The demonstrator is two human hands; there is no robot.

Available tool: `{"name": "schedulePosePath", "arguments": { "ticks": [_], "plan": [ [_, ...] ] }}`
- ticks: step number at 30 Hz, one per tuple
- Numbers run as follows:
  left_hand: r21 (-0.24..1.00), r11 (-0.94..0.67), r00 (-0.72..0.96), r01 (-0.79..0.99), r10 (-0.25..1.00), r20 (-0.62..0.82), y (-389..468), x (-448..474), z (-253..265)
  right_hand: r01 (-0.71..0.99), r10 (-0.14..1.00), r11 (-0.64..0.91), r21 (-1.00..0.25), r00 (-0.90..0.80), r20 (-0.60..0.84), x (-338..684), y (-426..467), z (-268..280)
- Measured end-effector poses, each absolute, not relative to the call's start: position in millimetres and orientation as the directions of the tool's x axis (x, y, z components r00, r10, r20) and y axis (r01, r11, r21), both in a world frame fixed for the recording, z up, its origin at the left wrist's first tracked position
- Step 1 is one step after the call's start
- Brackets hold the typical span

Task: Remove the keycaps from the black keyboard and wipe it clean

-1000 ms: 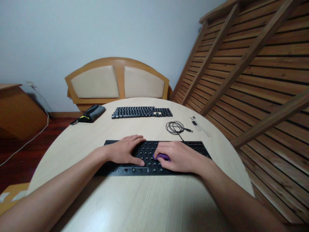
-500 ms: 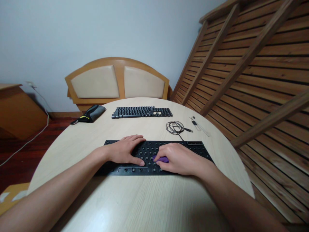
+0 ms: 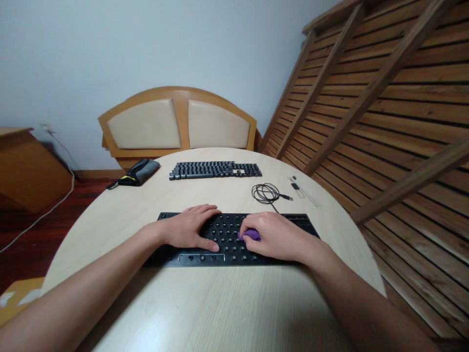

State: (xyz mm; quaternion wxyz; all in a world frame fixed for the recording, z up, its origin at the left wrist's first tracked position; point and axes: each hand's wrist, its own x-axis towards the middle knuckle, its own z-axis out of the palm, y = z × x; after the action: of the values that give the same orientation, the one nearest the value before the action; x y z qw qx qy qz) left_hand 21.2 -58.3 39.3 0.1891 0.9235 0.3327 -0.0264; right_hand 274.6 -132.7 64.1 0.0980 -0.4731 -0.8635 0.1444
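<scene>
A black keyboard base stripped of its keycaps lies crosswise on the table, rows of bare switches showing. Spread across its left part, my left hand rests with the fingers apart and the thumb out to the right. My right hand is closed around a soft-looking purple lump over the middle-right switches. The lump is mostly covered by the fingers, so its exact kind cannot be made out. The right end of the base is partly hidden by my right hand and wrist.
Loose black keycaps sit in keyboard order farther back on the round table. A coiled USB cable lies behind the base. To its right is a wire tool; a dark pouch lies at the left edge.
My right hand has shifted slightly right and up with the purple lump, uncovering a few more switches. My left hand stays in place.
</scene>
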Motion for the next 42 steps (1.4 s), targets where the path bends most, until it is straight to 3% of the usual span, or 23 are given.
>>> {"name": "schedulePosePath", "arguments": {
  "ticks": [6, 17, 29, 37, 42],
  "plan": [
    [0.345, -0.722, 0.793, 0.6, 0.592, -0.142, -56.2, 20.0, 35.5, 0.73, 0.78, 0.569, -0.38, -0.625, -0.032, 275.7, -131.4, 63.2],
    [0.343, -0.695, 0.771, 0.632, 0.607, -0.191, -58.9, 21.7, 40.9, 0.753, 0.784, 0.534, -0.385, -0.612, -0.109, 284.7, -132.5, 63.8],
    [0.329, -0.709, 0.778, 0.624, 0.6, -0.183, -56.8, 21.1, 37.7, 0.736, 0.753, 0.607, -0.299, -0.653, -0.079, 283.8, -134.5, 61.5],
    [0.328, -0.719, 0.786, 0.613, 0.598, -0.157, -56.5, 20.1, 35.5, 0.695, 0.744, 0.614, -0.373, -0.668, -0.02, 281.0, -134.5, 68.9],
    [0.327, -0.704, 0.773, 0.63, 0.607, -0.184, -57.5, 21.4, 38.4, 0.685, 0.726, 0.654, -0.323, -0.688, 0.012, 274.2, -134.2, 65.8]
  ]
}}
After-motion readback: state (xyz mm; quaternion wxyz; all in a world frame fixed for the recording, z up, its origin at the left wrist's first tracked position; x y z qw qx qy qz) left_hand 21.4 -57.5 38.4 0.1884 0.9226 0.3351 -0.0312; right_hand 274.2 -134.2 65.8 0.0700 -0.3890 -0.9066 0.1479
